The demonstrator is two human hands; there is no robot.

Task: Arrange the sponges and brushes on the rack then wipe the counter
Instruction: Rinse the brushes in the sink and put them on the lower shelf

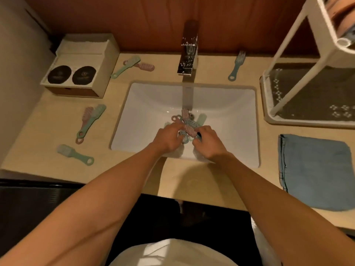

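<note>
Head view: left hand (pixel 169 139), right hand (pixel 209 144) grip brushes (pixel 189 126) in sink (pixel 153 104) near front rim.

Glossy white sink (pixel 146 104), mirror-bright metal tap (pixel 188 54), soft blue cloth (pixel 315 169), seemingly plastic brushes (pixel 90 120)

A white rectangular sink (pixel 153 104) is seen at the centre. A chrome faucet (pixel 189 54) is mounted behind the sink. A cream box (pixel 84 60) bearing two dark round discs (pixel 59 74) is set behind the sink's left corner; a wooden wall panel (pixel 153 16) is seen farther behind.
</note>
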